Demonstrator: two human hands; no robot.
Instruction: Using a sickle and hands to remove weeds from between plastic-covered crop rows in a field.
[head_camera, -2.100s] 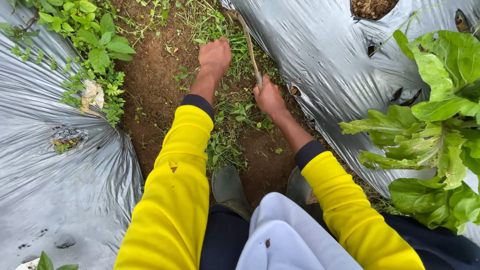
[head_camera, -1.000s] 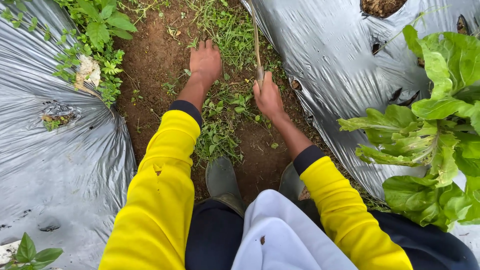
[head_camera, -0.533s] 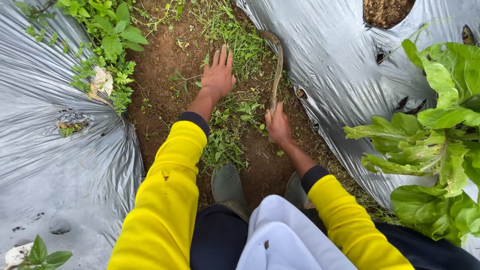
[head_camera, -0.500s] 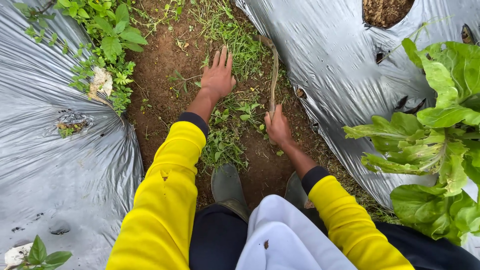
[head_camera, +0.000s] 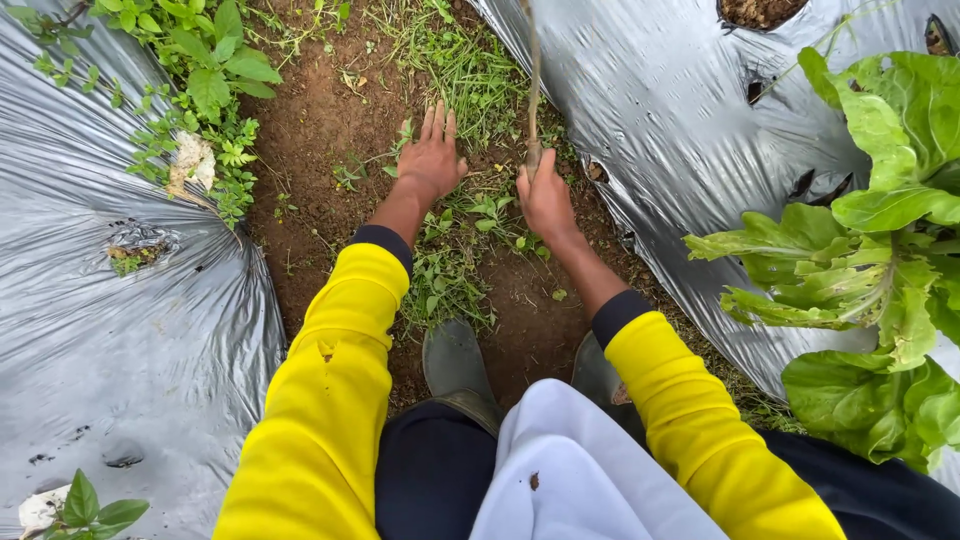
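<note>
My left hand lies flat on the brown soil furrow, fingers spread forward, touching low grass and weeds. My right hand is closed around the handle of a thin wooden-handled tool; its shaft runs up and away from me to the top edge, and its working end is out of view. Both arms wear yellow sleeves. More small weeds grow between my hands and my grey rubber boot.
Silver plastic mulch covers raised beds on the left and on the right. Large leafy green plants grow from holes in the right bed. Bushy green weeds line the left edge of the furrow.
My left hand has stayed flat on the soil. My right hand has turned the tool so its shaft now points nearly straight away, instead of curving to the right.
</note>
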